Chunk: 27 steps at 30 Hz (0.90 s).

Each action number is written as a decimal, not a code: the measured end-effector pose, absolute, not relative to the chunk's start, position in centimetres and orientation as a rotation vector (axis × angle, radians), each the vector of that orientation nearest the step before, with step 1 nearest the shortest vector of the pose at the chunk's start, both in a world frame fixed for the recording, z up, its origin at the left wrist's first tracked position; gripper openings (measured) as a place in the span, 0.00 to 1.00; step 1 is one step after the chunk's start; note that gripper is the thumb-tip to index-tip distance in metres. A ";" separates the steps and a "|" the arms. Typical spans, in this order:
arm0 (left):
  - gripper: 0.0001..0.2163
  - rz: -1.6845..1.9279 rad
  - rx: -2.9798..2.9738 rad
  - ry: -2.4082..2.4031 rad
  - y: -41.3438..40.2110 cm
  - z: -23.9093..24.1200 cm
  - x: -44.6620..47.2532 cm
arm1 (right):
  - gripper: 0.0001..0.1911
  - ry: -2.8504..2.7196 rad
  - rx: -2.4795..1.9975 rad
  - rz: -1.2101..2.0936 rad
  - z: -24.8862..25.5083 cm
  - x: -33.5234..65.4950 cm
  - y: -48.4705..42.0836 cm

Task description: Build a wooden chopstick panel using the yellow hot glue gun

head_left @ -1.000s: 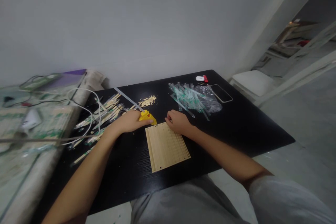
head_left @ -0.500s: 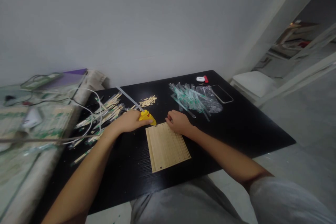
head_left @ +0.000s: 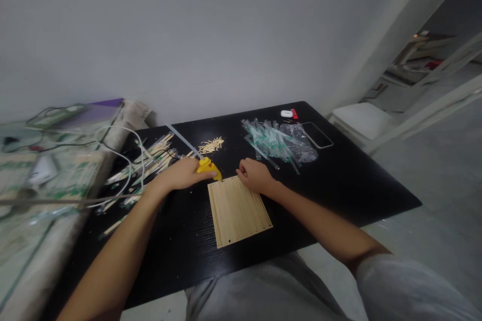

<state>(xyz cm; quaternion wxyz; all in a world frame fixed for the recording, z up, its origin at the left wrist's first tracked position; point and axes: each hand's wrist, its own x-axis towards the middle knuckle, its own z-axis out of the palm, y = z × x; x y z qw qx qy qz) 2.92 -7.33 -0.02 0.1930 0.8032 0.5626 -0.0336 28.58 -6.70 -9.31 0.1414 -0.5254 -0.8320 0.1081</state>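
My left hand [head_left: 184,173] is closed around a yellow hot glue gun [head_left: 208,167], with a long translucent glue stick [head_left: 184,140] jutting from its back. The gun's nozzle points down at the far left edge of a flat panel of bamboo sticks [head_left: 238,213]; whether it touches cannot be told. My right hand [head_left: 254,174] rests at the panel's far right corner, fingers curled in. What those fingers hold, if anything, is hidden. Small dark spots show near the panel's corners.
Short stick pieces [head_left: 211,145] lie in a heap behind the gun. Torn plastic wrappers [head_left: 274,140] and a phone [head_left: 318,135] are at the right. Wrapped chopsticks [head_left: 158,153] and a white cable [head_left: 131,160] cover the left. The black table [head_left: 339,185] ends at the right.
Both hands, the glue gun and the panel keep nearly the same places relative to each other. The whole view has shifted very slightly.
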 end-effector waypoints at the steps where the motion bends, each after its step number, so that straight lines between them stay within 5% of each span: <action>1: 0.32 -0.091 2.252 1.584 -7.3 0.0 2.9 | 0.08 -2.402 -1.516 0.312 -9.3 28.6 -6.7; 27: 0.32 -0.133 2.279 1.592 -7.5 -0.3 3.3 | 0.08 -2.395 -1.529 0.318 -9.2 28.6 -6.7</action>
